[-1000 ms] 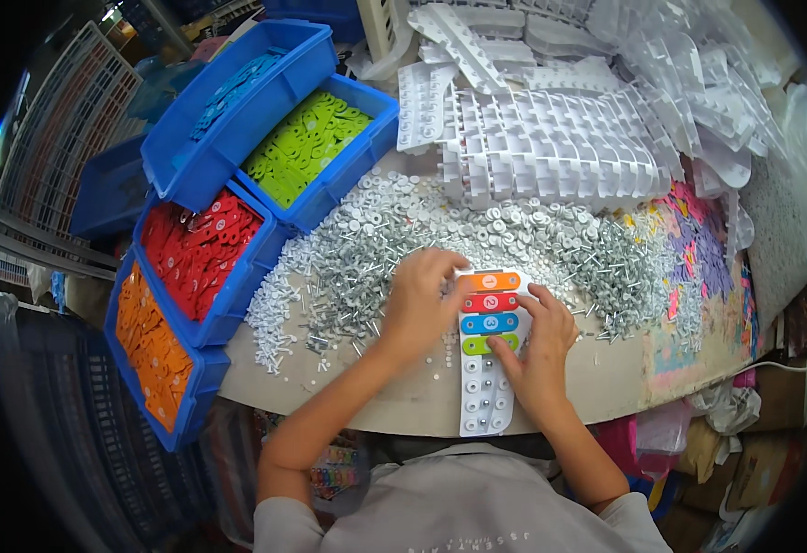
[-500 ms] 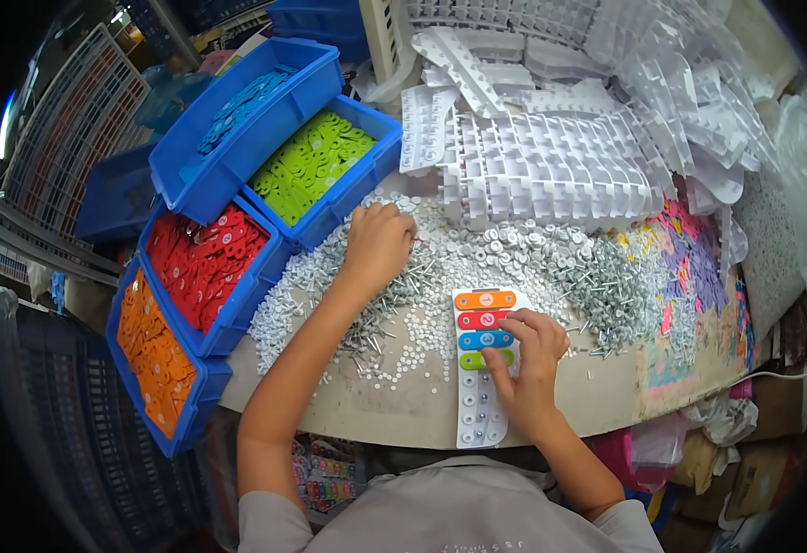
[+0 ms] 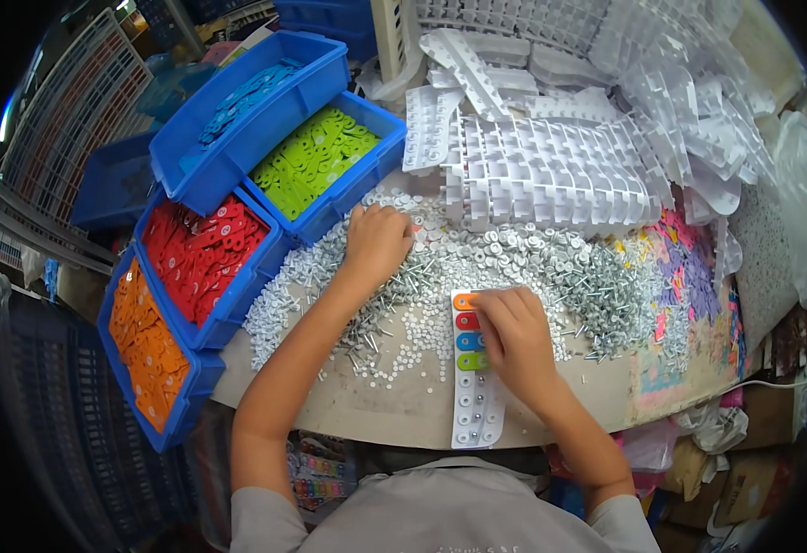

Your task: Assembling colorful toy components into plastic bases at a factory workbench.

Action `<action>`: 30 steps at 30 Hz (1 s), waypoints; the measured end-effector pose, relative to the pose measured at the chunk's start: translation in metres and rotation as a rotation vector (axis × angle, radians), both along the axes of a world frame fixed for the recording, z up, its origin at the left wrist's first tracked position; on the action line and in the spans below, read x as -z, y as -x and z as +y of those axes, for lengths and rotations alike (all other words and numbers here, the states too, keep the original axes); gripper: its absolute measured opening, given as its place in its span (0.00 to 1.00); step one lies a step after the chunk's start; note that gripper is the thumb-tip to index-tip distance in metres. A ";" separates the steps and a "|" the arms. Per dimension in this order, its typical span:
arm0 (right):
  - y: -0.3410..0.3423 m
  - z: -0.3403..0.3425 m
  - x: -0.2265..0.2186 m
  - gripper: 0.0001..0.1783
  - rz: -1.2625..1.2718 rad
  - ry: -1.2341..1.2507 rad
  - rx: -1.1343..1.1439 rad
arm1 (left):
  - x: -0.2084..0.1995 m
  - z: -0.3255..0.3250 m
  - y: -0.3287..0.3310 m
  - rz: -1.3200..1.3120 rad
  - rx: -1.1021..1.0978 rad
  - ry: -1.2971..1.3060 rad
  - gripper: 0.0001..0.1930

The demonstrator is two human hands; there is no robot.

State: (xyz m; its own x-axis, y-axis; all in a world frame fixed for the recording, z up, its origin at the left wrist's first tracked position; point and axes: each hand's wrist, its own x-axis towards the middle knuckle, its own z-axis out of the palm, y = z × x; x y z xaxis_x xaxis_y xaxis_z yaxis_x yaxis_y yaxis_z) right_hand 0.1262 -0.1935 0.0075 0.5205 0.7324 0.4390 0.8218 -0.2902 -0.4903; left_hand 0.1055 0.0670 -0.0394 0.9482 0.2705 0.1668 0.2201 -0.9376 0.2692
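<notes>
I've got the white plastic board [image 3: 470, 405] flat on the surface [image 3: 353, 401], right in front of the torso, long side running away from it. The right hand [image 3: 517, 338] lies over its upper part, fingers bent down near the orange strip [image 3: 463, 302]; whether they pinch anything, I can't tell. Below that sit red [image 3: 467, 321], blue [image 3: 469, 341] and green [image 3: 470, 361] strips. Over to the left, the left hand [image 3: 378, 241] curls palm-down over the heap of pins and discs [image 3: 412, 276], fingertips hidden, so its grip is anyone's guess.

Handling, as I judge it: the board looks light and fairly stiff, smooth enough to skate if pushed. I'd take it by the long bare edges, off the studs.

Now the writing: pale round badges with printed marks show on red strips [image 3: 205, 244] in the blue bin [image 3: 237, 309]. Tiny lettering on the grey shirt [image 3: 459, 516] is too small to read. No brand I can make out.
</notes>
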 end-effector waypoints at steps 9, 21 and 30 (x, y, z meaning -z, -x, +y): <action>-0.062 0.099 0.006 0.18 -0.139 0.603 -0.110 | 0.007 -0.004 -0.007 -0.078 0.019 0.016 0.06; -0.070 0.095 0.026 0.23 -0.382 0.672 -0.160 | 0.013 0.007 0.000 -0.294 0.059 -0.026 0.06; -0.072 0.071 0.003 0.32 -0.202 0.640 -0.256 | -0.016 0.001 0.036 -0.402 -0.024 0.358 0.05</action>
State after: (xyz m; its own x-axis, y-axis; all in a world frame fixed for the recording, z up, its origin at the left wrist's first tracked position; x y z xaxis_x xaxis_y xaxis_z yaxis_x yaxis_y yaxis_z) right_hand 0.1984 -0.1221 0.0050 0.2523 0.9665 -0.0474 0.9592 -0.2562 -0.1195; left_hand 0.0697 0.0680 -0.0233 0.8213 0.3978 0.4088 0.0539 -0.7676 0.6387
